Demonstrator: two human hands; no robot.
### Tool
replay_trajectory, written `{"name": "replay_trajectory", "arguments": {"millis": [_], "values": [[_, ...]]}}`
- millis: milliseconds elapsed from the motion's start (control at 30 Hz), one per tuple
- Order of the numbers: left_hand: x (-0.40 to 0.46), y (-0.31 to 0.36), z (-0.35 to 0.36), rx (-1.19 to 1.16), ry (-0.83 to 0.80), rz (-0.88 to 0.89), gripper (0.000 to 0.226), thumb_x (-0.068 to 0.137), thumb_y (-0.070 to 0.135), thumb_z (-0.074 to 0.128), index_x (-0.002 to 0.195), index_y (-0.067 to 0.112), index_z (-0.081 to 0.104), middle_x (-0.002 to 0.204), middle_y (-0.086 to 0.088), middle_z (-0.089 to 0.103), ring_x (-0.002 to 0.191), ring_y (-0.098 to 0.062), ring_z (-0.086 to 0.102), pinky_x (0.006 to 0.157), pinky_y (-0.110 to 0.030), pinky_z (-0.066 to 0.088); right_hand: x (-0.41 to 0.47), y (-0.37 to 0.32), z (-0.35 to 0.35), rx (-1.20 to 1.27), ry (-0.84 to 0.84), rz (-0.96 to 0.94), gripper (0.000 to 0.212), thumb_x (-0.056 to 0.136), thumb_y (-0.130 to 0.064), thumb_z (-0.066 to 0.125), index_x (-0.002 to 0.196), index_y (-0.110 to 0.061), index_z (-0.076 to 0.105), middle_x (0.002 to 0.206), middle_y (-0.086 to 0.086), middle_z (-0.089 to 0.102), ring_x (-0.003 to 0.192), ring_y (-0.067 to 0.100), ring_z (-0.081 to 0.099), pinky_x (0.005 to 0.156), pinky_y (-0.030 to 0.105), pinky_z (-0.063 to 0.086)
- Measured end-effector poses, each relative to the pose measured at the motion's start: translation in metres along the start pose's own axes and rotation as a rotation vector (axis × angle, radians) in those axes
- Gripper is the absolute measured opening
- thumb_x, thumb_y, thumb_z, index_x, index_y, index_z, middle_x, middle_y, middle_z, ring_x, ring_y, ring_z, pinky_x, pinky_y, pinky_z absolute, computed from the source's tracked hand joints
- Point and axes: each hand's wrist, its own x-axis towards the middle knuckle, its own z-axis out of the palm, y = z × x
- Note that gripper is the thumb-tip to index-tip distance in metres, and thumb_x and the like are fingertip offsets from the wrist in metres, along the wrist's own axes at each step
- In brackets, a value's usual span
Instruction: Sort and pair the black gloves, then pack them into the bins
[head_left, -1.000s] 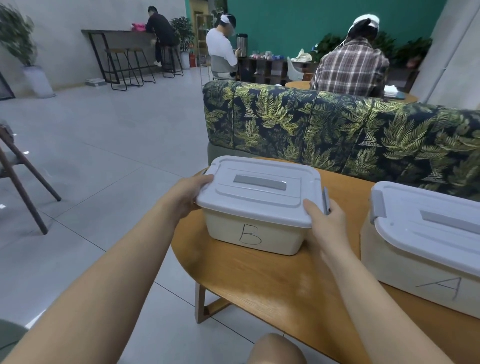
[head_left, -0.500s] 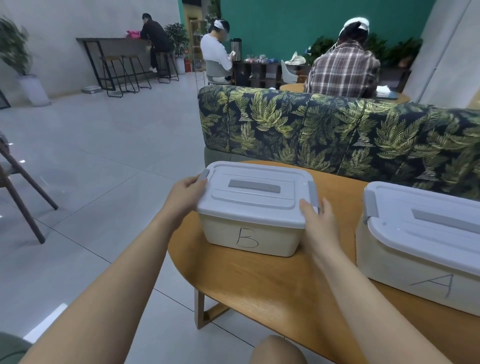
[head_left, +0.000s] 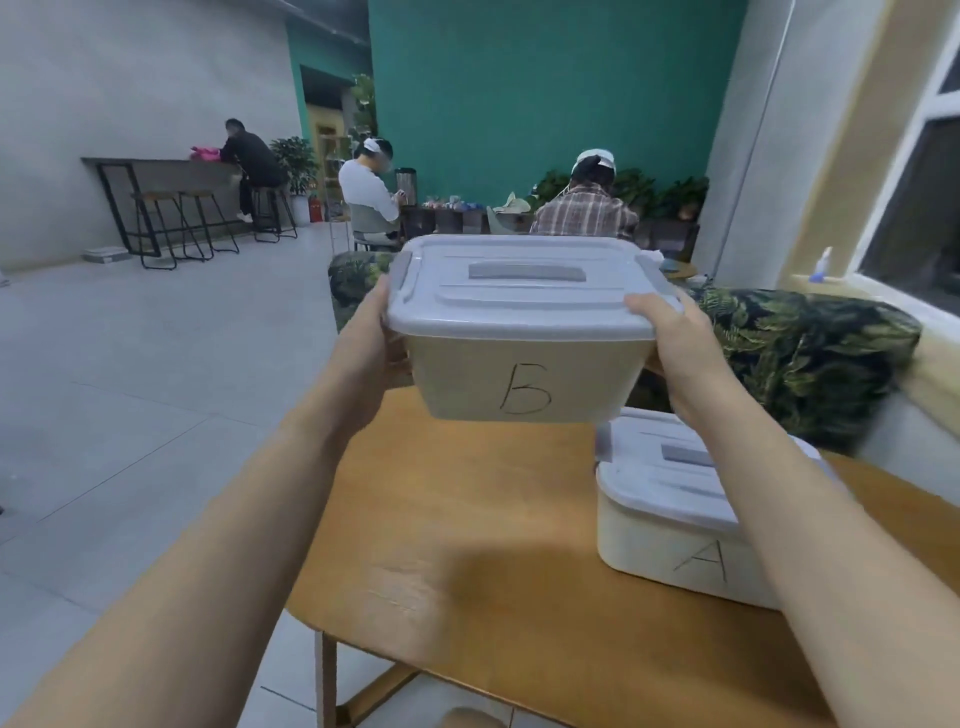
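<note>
A white bin marked B with a grey lid hangs in the air above the wooden table. My left hand grips its left side under the lid rim. My right hand grips its right side, thumb on the lid. A second lidded bin marked A stands on the table at the right, partly behind my right forearm. Both lids are closed. No black gloves are in view.
A leaf-patterned sofa runs behind the table. A window sill with a small bottle is at the right. Three people sit at tables and a bar counter far back. Grey tiled floor spreads to the left.
Both hands have lifted bin B off the table and up toward the camera. The head view has tilted upward, and bin A stays on the table.
</note>
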Motion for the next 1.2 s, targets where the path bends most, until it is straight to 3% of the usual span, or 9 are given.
{"name": "replay_trajectory", "arguments": {"millis": [67, 167, 267, 367, 600, 733, 933, 1067, 1200], "values": [[0.0, 0.007, 0.041, 0.006, -0.107, -0.009, 0.056, 0.1, 0.071, 0.033, 0.137, 0.04, 0.062, 0.127, 0.004, 0.071, 0.114, -0.019, 0.065, 0.09, -0.04, 0.054, 0.0, -0.009, -0.047, 0.002, 0.103, 0.031, 0.059, 0.072, -0.046, 0.068, 0.127, -0.026, 0.06, 0.114, 0.003, 0.066, 0.099, 0.024, 0.063, 0.083, 0.041, 0.052], [-0.01, -0.004, 0.099, 0.011, -0.241, -0.062, 0.058, 0.1, 0.071, 0.034, 0.137, 0.037, 0.062, 0.123, 0.001, 0.073, 0.111, -0.02, 0.069, 0.092, -0.041, 0.056, -0.004, 0.002, -0.115, -0.037, 0.216, 0.152, 0.076, 0.062, -0.056, 0.073, 0.132, -0.031, 0.059, 0.129, 0.003, 0.064, 0.113, 0.029, 0.061, 0.101, 0.051, 0.05], [-0.027, -0.032, 0.146, 0.009, -0.339, -0.155, 0.055, 0.101, 0.068, 0.036, 0.135, 0.034, 0.064, 0.127, 0.002, 0.072, 0.116, -0.018, 0.065, 0.101, -0.043, 0.051, -0.023, 0.023, -0.166, -0.077, 0.273, 0.229, 0.06, 0.076, -0.048, 0.071, 0.131, -0.025, 0.06, 0.115, 0.009, 0.066, 0.097, 0.029, 0.063, 0.085, 0.041, 0.053], [-0.038, -0.054, 0.175, -0.004, -0.321, -0.188, 0.051, 0.103, 0.065, 0.036, 0.137, 0.037, 0.06, 0.132, 0.012, 0.067, 0.126, -0.012, 0.057, 0.109, -0.044, 0.044, -0.037, 0.044, -0.192, -0.1, 0.258, 0.258, 0.044, 0.09, -0.038, 0.064, 0.13, -0.021, 0.057, 0.111, 0.008, 0.064, 0.092, 0.026, 0.06, 0.076, 0.039, 0.049], [-0.045, -0.056, 0.207, 0.026, -0.35, -0.204, 0.035, 0.102, 0.063, 0.038, 0.113, 0.04, 0.063, 0.129, 0.007, 0.061, 0.13, -0.017, 0.052, 0.115, -0.046, 0.04, -0.02, 0.052, -0.224, -0.052, 0.307, 0.271, 0.06, 0.08, -0.045, 0.066, 0.137, -0.027, 0.054, 0.128, 0.01, 0.063, 0.102, 0.031, 0.061, 0.075, 0.04, 0.051], [-0.039, -0.059, 0.207, 0.033, -0.321, -0.205, 0.051, 0.104, 0.061, 0.037, 0.135, 0.028, 0.059, 0.139, 0.004, 0.06, 0.131, -0.017, 0.053, 0.113, -0.046, 0.041, -0.025, 0.048, -0.222, -0.138, 0.315, 0.257, 0.073, 0.083, -0.047, 0.065, 0.151, -0.03, 0.043, 0.143, 0.005, 0.055, 0.119, 0.032, 0.058, 0.098, 0.052, 0.053], [-0.038, -0.047, 0.201, 0.234, -0.3, -0.067, 0.045, 0.109, 0.049, 0.031, 0.146, 0.026, 0.042, 0.147, 0.003, 0.049, 0.118, -0.015, 0.057, 0.093, -0.034, 0.046, -0.04, 0.031, -0.213, -0.747, 0.322, -0.038, 0.05, 0.109, -0.027, 0.032, 0.157, -0.017, 0.04, 0.165, 0.004, 0.034, 0.152, 0.023, 0.027, 0.121, 0.041, 0.025], [-0.027, -0.03, 0.198, 0.623, -0.17, 0.135, 0.059, 0.109, 0.044, 0.036, 0.161, 0.017, 0.027, 0.164, -0.007, 0.033, 0.146, -0.03, 0.038, 0.116, -0.045, 0.036, -0.047, 0.013, -0.211, -1.158, 0.176, -0.046, 0.052, 0.111, -0.032, 0.022, 0.159, -0.018, 0.035, 0.168, 0.007, 0.026, 0.157, 0.024, 0.017, 0.125, 0.042, 0.019], [-0.019, -0.008, 0.21, 0.931, -0.254, 0.308, 0.057, 0.109, 0.043, 0.03, 0.16, 0.017, 0.029, 0.168, -0.011, 0.024, 0.155, -0.029, 0.021, 0.123, -0.048, 0.024, -0.051, -0.018, -0.189, -1.287, 0.055, -0.121, 0.054, 0.111, -0.038, 0.027, 0.162, -0.021, 0.027, 0.17, 0.005, 0.018, 0.158, 0.024, 0.009, 0.127, 0.046, 0.013]]}}
